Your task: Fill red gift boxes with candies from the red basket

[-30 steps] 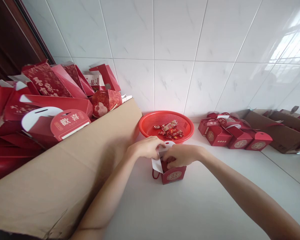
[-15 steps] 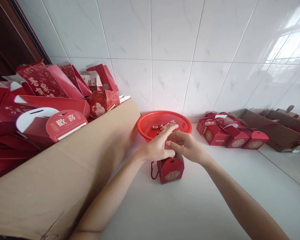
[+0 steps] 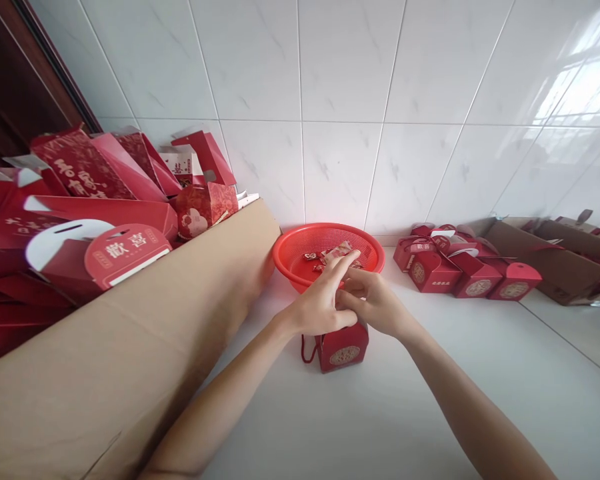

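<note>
A small red gift box (image 3: 344,350) with a round gold emblem stands on the white surface, a dark red cord loop (image 3: 307,350) hanging at its left side. My left hand (image 3: 325,303) is closed over the top of the box, thumb across the front flap and index finger stretched toward the basket. From the right, my right hand (image 3: 380,303) has its bent fingers closed at the same top edge, touching the left hand. The fingers cover the box's top, so the flaps there are mostly hidden. Right behind is a red plastic basket (image 3: 290,243) with several wrapped sweets (image 3: 337,252).
At the left, a large cardboard carton (image 3: 180,313) is heaped with red gift boxes (image 3: 125,253). Several closed red boxes (image 3: 477,283) are grouped at the right, beside an open brown carton (image 3: 540,260). A tiled wall (image 3: 340,160) bounds the back.
Both hands have come down slightly on the box top, and the left thumb now lies lower across the front flap. The box remains in nearly the same place.
</note>
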The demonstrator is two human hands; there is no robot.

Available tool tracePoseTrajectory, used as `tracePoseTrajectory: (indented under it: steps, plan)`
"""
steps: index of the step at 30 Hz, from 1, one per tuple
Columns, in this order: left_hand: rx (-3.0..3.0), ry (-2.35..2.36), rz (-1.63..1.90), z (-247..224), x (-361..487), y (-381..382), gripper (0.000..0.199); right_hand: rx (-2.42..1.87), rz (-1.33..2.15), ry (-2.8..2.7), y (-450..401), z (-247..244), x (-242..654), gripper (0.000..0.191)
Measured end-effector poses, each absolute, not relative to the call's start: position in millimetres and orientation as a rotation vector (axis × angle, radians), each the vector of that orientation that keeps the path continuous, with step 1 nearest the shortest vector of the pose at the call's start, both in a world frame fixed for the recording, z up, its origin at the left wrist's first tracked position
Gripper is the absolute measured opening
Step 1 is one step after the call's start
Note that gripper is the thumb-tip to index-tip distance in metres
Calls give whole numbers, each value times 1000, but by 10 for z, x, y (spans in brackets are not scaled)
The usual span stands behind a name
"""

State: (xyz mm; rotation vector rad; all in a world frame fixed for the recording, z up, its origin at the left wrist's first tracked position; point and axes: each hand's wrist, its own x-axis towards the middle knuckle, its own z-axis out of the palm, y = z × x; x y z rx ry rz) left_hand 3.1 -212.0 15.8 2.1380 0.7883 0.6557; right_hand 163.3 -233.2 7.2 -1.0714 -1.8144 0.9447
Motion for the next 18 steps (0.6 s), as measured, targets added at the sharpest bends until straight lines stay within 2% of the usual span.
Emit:
tracePoseTrajectory:
  steps: [3,6,8,12,18]
  plan:
    - [2189,897,729,195,-40,-2076,80,-1111,852,-1835,-2301,68,1664,18]
    - [2286,1109,772,222,-128,-2011,34,-1246,714,-1960,-2295,112,1732,17]
    - [2391,1213,618,220,-167,-1985,18,-1355,645,-2071,-2311,155,1770,15]
    - [2476,1257,164,194,-179,-2015,15,-1463,574,-2251,-2363,217,1808,15]
    - [2503,1137,190,188,-160,-2112,9,-1455,517,-2394,-2388,235,1894,15]
